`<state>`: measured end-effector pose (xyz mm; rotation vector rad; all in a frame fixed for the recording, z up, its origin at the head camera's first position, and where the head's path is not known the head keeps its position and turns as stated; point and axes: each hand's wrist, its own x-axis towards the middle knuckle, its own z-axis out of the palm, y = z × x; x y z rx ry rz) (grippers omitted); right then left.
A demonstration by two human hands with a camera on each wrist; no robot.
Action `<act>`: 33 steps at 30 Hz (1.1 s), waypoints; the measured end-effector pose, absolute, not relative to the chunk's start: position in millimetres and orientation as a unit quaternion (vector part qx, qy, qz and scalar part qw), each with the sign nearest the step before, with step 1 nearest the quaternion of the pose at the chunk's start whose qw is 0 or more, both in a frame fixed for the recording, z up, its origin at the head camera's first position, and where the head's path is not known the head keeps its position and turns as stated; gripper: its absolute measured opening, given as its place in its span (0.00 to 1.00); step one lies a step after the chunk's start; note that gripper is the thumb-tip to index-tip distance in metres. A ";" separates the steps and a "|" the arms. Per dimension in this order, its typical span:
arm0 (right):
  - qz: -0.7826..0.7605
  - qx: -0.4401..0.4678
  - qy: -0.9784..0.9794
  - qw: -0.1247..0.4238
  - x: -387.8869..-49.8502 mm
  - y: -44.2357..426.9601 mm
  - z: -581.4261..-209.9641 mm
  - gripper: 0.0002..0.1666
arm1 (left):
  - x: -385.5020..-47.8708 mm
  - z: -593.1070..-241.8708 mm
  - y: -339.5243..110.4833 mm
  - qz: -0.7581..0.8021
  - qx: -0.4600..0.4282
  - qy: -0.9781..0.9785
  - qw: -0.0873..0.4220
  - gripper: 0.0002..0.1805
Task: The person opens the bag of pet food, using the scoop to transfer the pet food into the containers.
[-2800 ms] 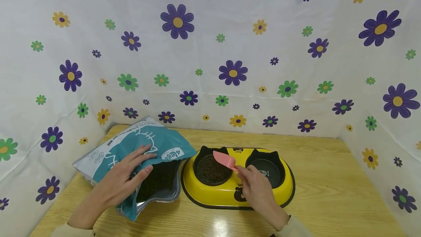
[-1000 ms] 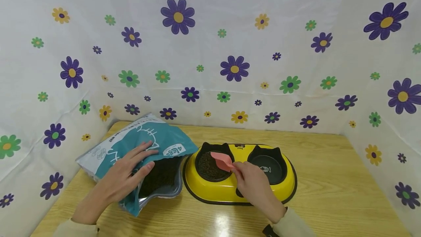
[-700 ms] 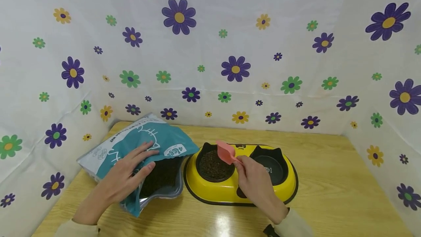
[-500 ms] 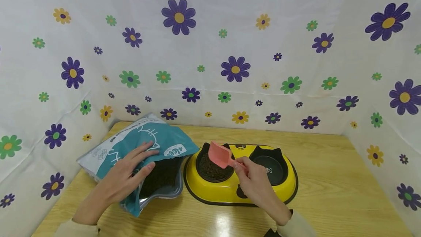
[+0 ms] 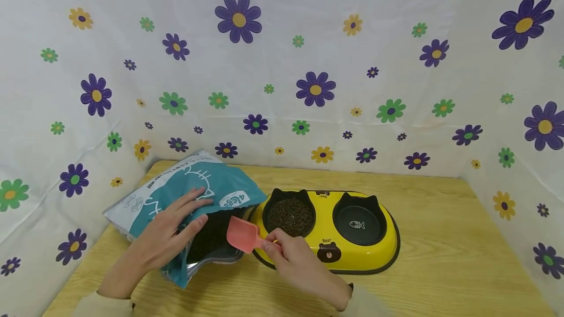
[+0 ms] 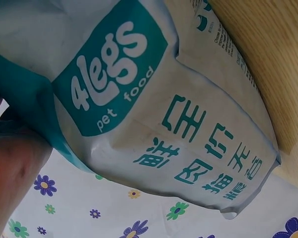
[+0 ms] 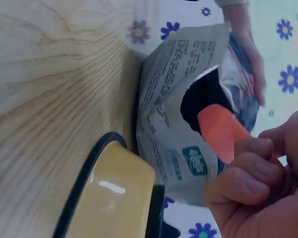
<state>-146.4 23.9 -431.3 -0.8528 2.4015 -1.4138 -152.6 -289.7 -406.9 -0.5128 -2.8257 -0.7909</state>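
A teal and white pet food bag [image 5: 220, 185] lies on the left of the table, its mouth facing right with dark contents inside. My left hand [image 5: 169, 238] rests on the bag's upper side by the mouth, thumb at the edge. In my right hand [image 5: 299, 260] I pinch the handle of a pink scoop [image 5: 243, 235], whose head is at the bag's opening; the right wrist view shows the scoop [image 7: 221, 130] before the dark mouth. Brown kibble [image 5: 291, 215] fills the left bowl of a yellow double feeder [image 5: 304, 253]. The right bowl [image 5: 360, 224] shows its fishbone print.
A white cloth with flowers [image 5: 282, 62] stands behind and at both sides of the wooden table [image 5: 449, 238]. The feeder stands right beside the bag, its left end close to the bag's mouth.
My right hand has moved left with the scoop, from above the kibble bowl to the bag's mouth. My left hand has stayed on the bag.
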 end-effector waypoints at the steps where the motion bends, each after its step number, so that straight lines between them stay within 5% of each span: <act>1: -0.459 -0.300 0.830 0.101 -146.9 19.8 -431.2 0.15 | -152.8 -406.6 -289.9 -0.264 -0.172 -0.946 0.082 0.21; 11: -0.066 -0.338 0.917 -0.200 -143.8 -26.0 -433.9 0.14 | -151.9 -405.0 -290.1 -0.256 -0.171 -0.948 0.082 0.22; 16: 0.006 -0.323 0.906 -0.272 -147.9 -42.5 -440.8 0.14 | -152.3 -404.6 -289.3 -0.254 -0.169 -0.949 0.084 0.22; 19: -0.004 -0.326 0.910 -0.257 -150.6 -47.9 -445.6 0.13 | -152.2 -404.7 -289.0 -0.255 -0.170 -0.948 0.084 0.22; 33: -0.386 -0.279 0.879 0.007 -150.5 -50.8 -457.7 0.15 | -153.2 -403.7 -288.8 -0.260 -0.167 -0.947 0.088 0.21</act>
